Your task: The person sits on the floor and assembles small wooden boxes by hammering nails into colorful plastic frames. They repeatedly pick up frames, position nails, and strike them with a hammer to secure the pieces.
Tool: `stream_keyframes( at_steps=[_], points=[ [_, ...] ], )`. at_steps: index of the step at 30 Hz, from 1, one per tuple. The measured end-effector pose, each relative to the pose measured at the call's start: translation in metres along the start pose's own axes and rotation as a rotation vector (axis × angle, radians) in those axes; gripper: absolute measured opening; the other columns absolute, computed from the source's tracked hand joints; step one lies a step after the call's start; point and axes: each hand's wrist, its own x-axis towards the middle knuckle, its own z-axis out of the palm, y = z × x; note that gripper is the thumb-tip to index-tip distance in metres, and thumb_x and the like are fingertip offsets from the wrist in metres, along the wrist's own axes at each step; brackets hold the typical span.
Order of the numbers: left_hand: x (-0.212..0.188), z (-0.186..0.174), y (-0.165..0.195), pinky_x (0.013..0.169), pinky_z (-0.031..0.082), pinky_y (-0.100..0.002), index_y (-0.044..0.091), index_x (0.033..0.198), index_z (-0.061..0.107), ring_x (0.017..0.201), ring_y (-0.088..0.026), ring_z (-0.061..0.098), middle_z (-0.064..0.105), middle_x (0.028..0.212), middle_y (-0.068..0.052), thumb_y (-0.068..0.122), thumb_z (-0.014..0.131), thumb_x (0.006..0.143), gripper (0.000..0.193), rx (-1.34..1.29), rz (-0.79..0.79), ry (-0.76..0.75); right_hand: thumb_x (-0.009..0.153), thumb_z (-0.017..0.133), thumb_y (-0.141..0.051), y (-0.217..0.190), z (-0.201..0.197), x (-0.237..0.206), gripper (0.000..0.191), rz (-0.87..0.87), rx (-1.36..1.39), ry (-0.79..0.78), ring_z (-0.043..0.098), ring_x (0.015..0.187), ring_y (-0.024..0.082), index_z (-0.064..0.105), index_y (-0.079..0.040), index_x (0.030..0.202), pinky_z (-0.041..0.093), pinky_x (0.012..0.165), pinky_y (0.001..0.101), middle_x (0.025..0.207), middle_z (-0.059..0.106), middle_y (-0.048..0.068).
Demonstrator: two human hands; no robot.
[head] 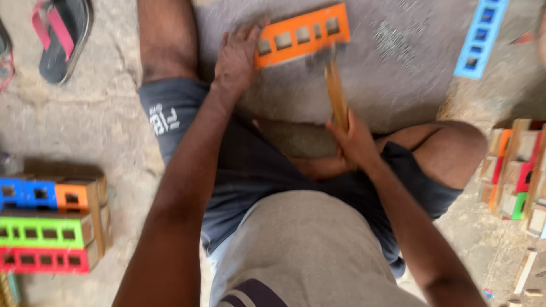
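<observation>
The right hand (354,142) is clenched around the wooden handle of a hammer (336,94), whose blurred head sits at the lower edge of an orange slotted wooden frame (301,34) lying at top centre. The left hand (238,57), arm stretched forward, presses flat, fingers spread, on the frame's left end. A blue slotted frame (480,37) lies upper right; stacked coloured frames (48,227) sit lower left.

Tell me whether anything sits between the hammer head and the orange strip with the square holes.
Nothing visible does. The right hand grips the wooden-handled hammer, whose blurred head sits right at the lower edge of the orange strip. The left hand rests on the strip's left end, off to the side of the hammer.
</observation>
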Motion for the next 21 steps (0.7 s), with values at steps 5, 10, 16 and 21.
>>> stream_keyframes(
  at_steps=[5,10,16,21],
  points=[
    [0.068,0.034,0.06,0.125,0.032,-0.048,0.02,0.137,0.057,0.151,-0.032,0.038,0.043,0.161,-0.009,0.034,0.088,0.069,0.076,-0.282,0.365,0.283,0.096,0.071,-0.046,0.025,0.012,-0.01,0.058,-0.321,-0.432,0.244,0.069,0.088,0.039,0.057,0.001,0.129,0.055,0.075,0.0462,0.103,0.069,0.023],
    [0.126,0.019,0.127,0.111,0.044,-0.049,0.02,0.128,0.07,0.133,-0.034,0.052,0.05,0.152,-0.01,0.012,0.07,0.077,0.051,-0.105,0.301,0.334,0.097,0.065,-0.039,-0.016,0.009,0.033,0.047,-0.274,-0.361,0.375,0.066,0.11,0.04,0.062,-0.003,0.127,0.053,0.093,0.0461,0.119,0.07,0.023],
    [0.063,-0.056,0.015,0.077,0.057,-0.05,0.011,0.109,0.075,0.094,-0.036,0.071,0.072,0.11,-0.016,0.031,0.063,0.09,0.031,-0.195,-0.211,0.396,0.099,0.057,-0.034,-0.078,0.016,0.086,0.042,-0.295,-0.043,0.407,0.065,0.101,0.038,0.063,-0.001,0.125,0.051,0.089,0.0447,0.106,0.067,0.022],
    [-0.018,-0.024,-0.039,0.082,0.058,-0.053,0.01,0.097,0.075,0.092,-0.041,0.071,0.073,0.097,-0.022,0.045,0.063,0.093,0.037,-0.127,-0.54,0.309,0.102,0.055,-0.036,-0.106,0.021,0.144,0.042,-0.411,-0.265,0.405,0.06,0.115,0.039,0.065,-0.002,0.126,0.049,0.1,0.0459,0.115,0.066,0.023]
  ],
)
